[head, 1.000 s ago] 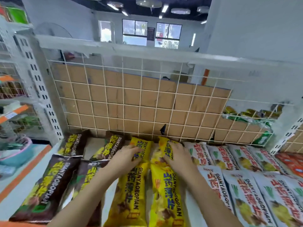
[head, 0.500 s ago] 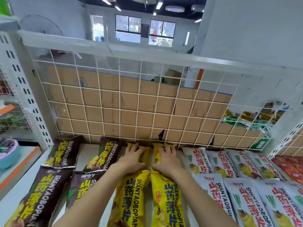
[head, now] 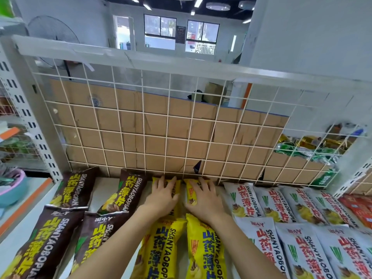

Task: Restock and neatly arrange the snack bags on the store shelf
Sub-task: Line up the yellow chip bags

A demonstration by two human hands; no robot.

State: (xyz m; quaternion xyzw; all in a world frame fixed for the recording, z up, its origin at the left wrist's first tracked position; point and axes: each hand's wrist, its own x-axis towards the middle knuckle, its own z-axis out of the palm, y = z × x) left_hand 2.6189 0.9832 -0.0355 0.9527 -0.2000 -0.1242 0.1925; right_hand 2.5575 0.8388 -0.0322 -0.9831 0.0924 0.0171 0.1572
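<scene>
Two yellow snack bags lie side by side at the back of the white shelf (head: 104,190), against the wire grid. My left hand (head: 161,195) presses flat on the left rear yellow bag (head: 177,185), fingers straight. My right hand (head: 205,196) presses flat on the right rear yellow bag (head: 190,193). Two more yellow bags (head: 203,250) lie in front of them, under my forearms. Brown bags (head: 74,190) lie in rows to the left and white bags (head: 245,200) to the right.
The white wire grid (head: 153,125) backed by cardboard closes off the shelf's rear. Green and gold packets (head: 306,148) sit behind the grid at right. Red bags (head: 358,208) lie at the far right. A teal and pink bowl (head: 12,186) stands on the lower left shelf.
Both hands have slid the two rear yellow bags back towards the wire grid and now lie flatter on them. The view has moved closer and higher.
</scene>
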